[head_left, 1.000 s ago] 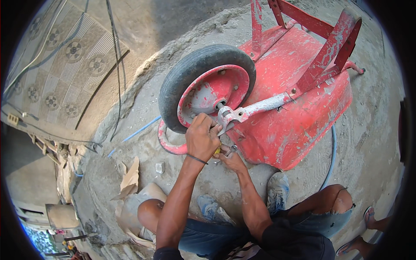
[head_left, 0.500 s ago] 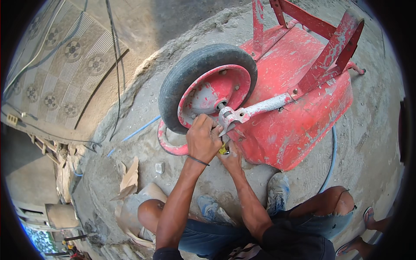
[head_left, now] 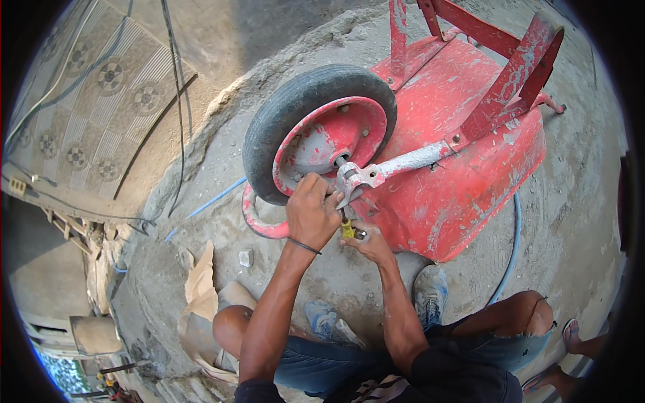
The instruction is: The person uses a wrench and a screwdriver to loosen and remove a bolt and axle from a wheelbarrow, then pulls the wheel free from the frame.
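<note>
A red, paint-worn wheelbarrow (head_left: 463,161) lies upside down on the ground, its black-tyred wheel (head_left: 269,127) turned up. At the near end of the wheel's axle is a grey-white metal bracket (head_left: 359,176). My left hand (head_left: 314,209) is closed against the underside of that bracket, and what its fingertips pinch is hidden. Just below the bracket, my right hand (head_left: 371,243) is closed on a small tool with a yellow handle (head_left: 347,229). A thin dark shaft runs up from the tool toward my left fingertips; its exact kind is unclear.
A curved red tube (head_left: 259,227) lies beside the wheel. A blue hose (head_left: 514,248) passes right of the barrow. Torn brown paper (head_left: 200,285) and a small pale block (head_left: 246,258) lie at left. Another person's sandalled feet (head_left: 571,336) show at lower right.
My right hand has drawn back and down from the bracket, exposing more of the yellow handle and its shaft. My left hand stays at the bracket.
</note>
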`<action>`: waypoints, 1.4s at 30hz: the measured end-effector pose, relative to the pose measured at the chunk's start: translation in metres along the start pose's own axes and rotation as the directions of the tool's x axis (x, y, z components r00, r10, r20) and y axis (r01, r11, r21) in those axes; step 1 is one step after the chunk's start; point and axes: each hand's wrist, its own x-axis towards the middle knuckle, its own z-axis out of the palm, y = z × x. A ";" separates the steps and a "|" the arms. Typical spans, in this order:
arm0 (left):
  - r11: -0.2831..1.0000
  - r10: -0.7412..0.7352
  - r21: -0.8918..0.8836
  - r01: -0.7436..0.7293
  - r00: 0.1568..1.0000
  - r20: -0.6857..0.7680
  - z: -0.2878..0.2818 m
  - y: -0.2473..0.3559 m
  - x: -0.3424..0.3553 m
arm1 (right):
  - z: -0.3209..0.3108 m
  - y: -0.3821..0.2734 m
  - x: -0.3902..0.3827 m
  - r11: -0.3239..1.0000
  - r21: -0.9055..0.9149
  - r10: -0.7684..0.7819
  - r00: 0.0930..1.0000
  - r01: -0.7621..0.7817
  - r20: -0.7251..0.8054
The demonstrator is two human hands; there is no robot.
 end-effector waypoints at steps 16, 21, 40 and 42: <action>0.998 0.069 0.010 -0.069 0.997 0.041 -0.012 -0.001 0.000 | 0.017 -0.003 0.012 0.825 -0.530 -0.462 0.774 0.195 -0.433; 0.998 0.024 -0.060 -0.017 0.992 0.122 -0.014 -0.003 -0.002 | 0.011 -0.002 0.011 0.845 -0.478 -0.450 0.800 0.238 -0.397; 0.995 0.046 0.093 -0.039 0.996 -0.074 -0.007 0.013 -0.008 | 0.024 -0.009 0.009 0.852 -0.447 -0.508 0.643 0.275 -0.574; 0.997 0.064 0.042 -0.062 0.997 -0.049 -0.012 0.009 -0.003 | 0.019 -0.009 0.011 0.847 -0.453 -0.512 0.654 0.278 -0.557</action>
